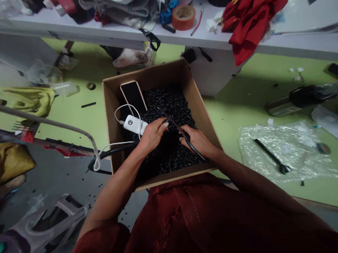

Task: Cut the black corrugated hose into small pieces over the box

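Observation:
A cardboard box [159,74] sits below me, filled with a heap of small black plastic parts [167,103]. My right hand [196,142] grips a long thin black rod [184,131] over the heap. My left hand [153,134] is curled beside the rod's upper part, its fingertips at or against it. Left of that hand, a white power bank [135,125] with a white cable rests on the heap, and a black phone [133,98] leans against the box wall. A black flexible hose [115,150] crosses the box's left wall under my left forearm.
A white bench edge [121,34] with red cloth, an orange tape roll and clutter runs behind the box. On the green floor lie a clear plastic sheet [285,152] with a black forked tool, a metal flask and scattered bits. A curved metal rod crosses the left.

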The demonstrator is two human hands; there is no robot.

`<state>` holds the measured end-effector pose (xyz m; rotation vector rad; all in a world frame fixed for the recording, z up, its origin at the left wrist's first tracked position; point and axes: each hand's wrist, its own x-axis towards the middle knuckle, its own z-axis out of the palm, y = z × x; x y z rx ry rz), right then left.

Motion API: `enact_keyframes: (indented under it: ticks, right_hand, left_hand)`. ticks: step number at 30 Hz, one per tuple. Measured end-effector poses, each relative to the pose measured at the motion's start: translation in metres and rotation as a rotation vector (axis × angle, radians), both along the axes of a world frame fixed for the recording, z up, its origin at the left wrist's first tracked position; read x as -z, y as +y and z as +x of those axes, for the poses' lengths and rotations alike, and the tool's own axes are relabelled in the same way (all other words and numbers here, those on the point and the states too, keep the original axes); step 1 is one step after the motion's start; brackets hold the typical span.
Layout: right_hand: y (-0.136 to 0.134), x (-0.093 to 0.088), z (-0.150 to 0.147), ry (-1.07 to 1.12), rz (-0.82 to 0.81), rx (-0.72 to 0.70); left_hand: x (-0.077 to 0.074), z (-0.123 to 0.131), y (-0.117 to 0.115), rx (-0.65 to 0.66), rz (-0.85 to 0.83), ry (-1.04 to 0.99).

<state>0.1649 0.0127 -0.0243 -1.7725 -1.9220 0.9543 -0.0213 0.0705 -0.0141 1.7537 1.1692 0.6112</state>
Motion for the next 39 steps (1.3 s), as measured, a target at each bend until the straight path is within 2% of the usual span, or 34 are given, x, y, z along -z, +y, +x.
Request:
enact_keyframes:
  ticks: [9,16,23,29,39]
  right_hand:
    - [0.000,0.004,0.000,-0.067,-0.027,0.058]
    - [0.000,0.004,0.003,0.037,0.011,0.127]
    - [0.000,0.002,0.003,0.111,0.002,0.078]
    - [-0.002,0.002,0.000,0.113,-0.067,0.048]
    - [-0.001,0.003,-0.003,0.104,-0.087,0.017]
  left_hand:
    - [0.012,-0.001,0.006,0.000,0.043,0.040]
    - [0.004,-0.005,0.004,-0.032,0.092,0.095]
    - [-0.003,-0.006,0.005,-0.098,0.047,0.069]
    - [-0.006,-0.005,0.005,-0.132,0.021,0.055]
    - [-0.008,-0.002,0.004,-0.101,0.002,0.023]
